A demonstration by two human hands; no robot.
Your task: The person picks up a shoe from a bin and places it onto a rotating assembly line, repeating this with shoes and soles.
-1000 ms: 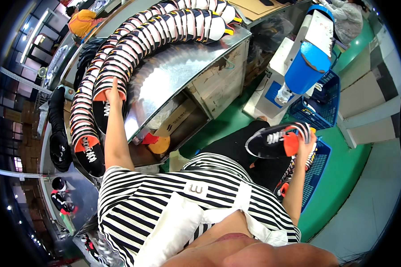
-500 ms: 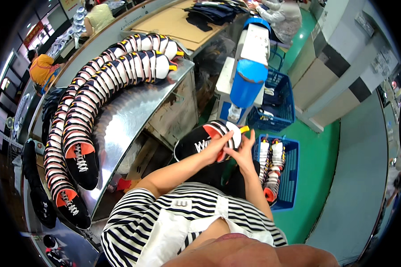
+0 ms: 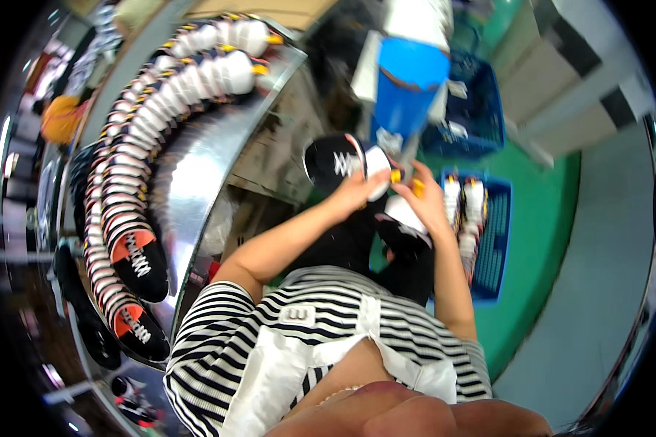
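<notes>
A black shoe upper (image 3: 324, 164) with white laces, a white heel and a yellow tab is in my left hand (image 3: 360, 191), whose fingers close on its heel end. It sits just below the blue-covered machine (image 3: 408, 76), near the machine's lower tip. My right hand (image 3: 428, 204) is closed at the heel of a second upper (image 3: 402, 231), black with a white heel and a yellow tab, which hangs over my lap. The right fingers are close beside the first upper's yellow tab; motion blur hides whether they touch it.
Two long curved rows of nested shoe uppers (image 3: 142, 138) lie on the metal table (image 3: 204, 160) at left. A blue basket (image 3: 494, 240) holding more uppers stands on the green floor at right, with another blue basket (image 3: 492, 120) behind it. Grey walls bound the right side.
Both hands have moved up toward the machine with the first upper. A second upper now shows under my right hand. The view has shifted, so the table and baskets appear displaced.
</notes>
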